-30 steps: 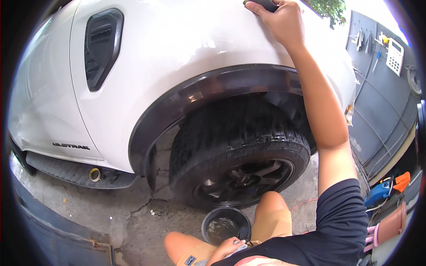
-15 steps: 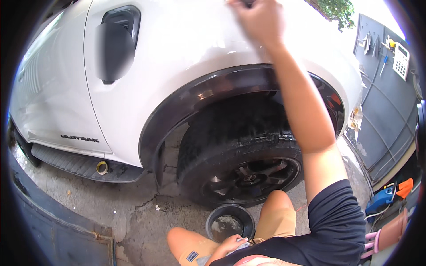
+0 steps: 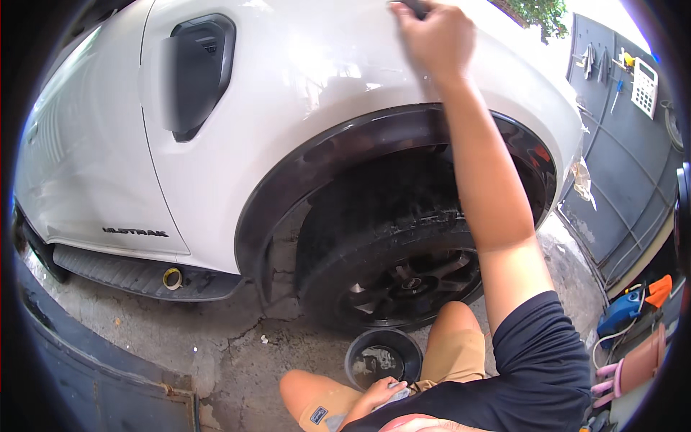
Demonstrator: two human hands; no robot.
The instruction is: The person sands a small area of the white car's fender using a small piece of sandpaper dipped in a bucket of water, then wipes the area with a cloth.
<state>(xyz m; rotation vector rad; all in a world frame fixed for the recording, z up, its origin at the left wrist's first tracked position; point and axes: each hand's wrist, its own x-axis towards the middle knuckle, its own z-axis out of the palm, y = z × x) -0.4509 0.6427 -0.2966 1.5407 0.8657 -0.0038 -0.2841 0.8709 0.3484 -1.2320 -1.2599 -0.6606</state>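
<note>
- One bare left hand [image 3: 380,392] sits low at the lap, on the near side of the wheel [image 3: 374,248], its fingers curled beside a pale grey item [image 3: 398,394]; whether it grips the item cannot be told.
- Tan shorts [image 3: 461,356] and bent knees face the wheel, below a black short sleeve [image 3: 540,335].
- A round black bucket [image 3: 412,353] stands just on the wheel's near side, a patch of murky grey showing at its bottom.
- Glossy dark trim [image 3: 345,147] arches over the wheel.
- Above the wheel, at the end of a raised arm, the right hand [image 3: 437,45] is closed around a dark object [image 3: 416,7], cut off by the upper edge, over a vehicle's white body panel [image 3: 317,79]; contact with the paint cannot be made out.
- Left of the wheel, a yellow-edged roll [image 3: 173,279] sits on a dark running board [image 3: 144,277]; higher on that side is a black vent-like fitting [image 3: 224,72], partly blurred.
- Well to the wheel's right stand a reddish-brown pot [image 3: 640,360] and a blue-and-orange device [image 3: 620,313].
- Farthest from the wheel, beyond its right side, a grey metal wall [image 3: 597,194] carries a white keypad-like panel [image 3: 644,88], near green foliage [image 3: 543,18].
</note>
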